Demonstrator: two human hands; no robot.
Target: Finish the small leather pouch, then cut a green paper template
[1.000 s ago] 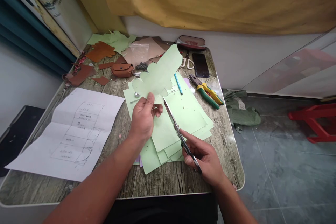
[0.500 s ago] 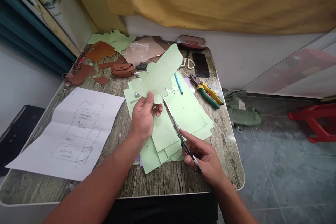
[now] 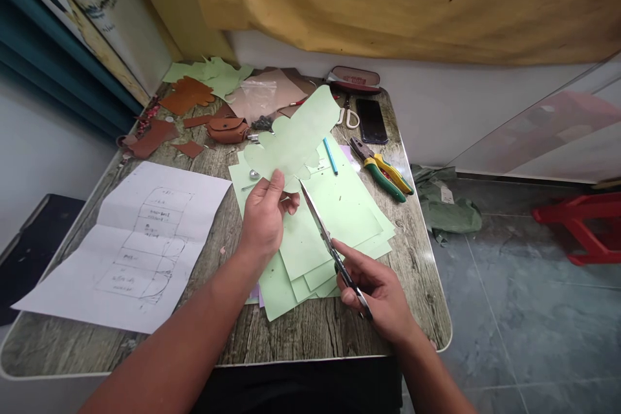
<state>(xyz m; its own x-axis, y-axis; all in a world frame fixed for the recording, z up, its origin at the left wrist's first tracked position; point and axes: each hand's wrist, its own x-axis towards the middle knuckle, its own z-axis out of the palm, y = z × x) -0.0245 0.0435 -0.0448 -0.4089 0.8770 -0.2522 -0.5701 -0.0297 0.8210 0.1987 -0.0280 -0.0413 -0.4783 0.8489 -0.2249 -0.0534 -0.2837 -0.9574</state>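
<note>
My left hand (image 3: 266, 213) pinches the lower end of a light green paper cutout (image 3: 298, 132) with scalloped edges, thumb on top. The cutout is raised above a stack of green paper sheets (image 3: 334, 220). In my right hand (image 3: 373, 288) is a pair of scissors (image 3: 324, 233), its handles partly hidden by my fingers. The blade tips meet the cutout's lower right edge, close to my left fingertips. Whether the blades are parted is hard to make out.
Left lies a creased white sheet (image 3: 140, 246) with a drawn pattern. Pliers (image 3: 383, 171), a blue pen (image 3: 330, 155), a phone (image 3: 371, 120) and white-handled scissors (image 3: 352, 118) are to the right. A brown leather pouch (image 3: 227, 130) and leather scraps (image 3: 187, 96) sit at the back.
The cutout has tilted slightly, its upper end a little lower and to the right. The scissor tips have shifted slightly left along its edge.
</note>
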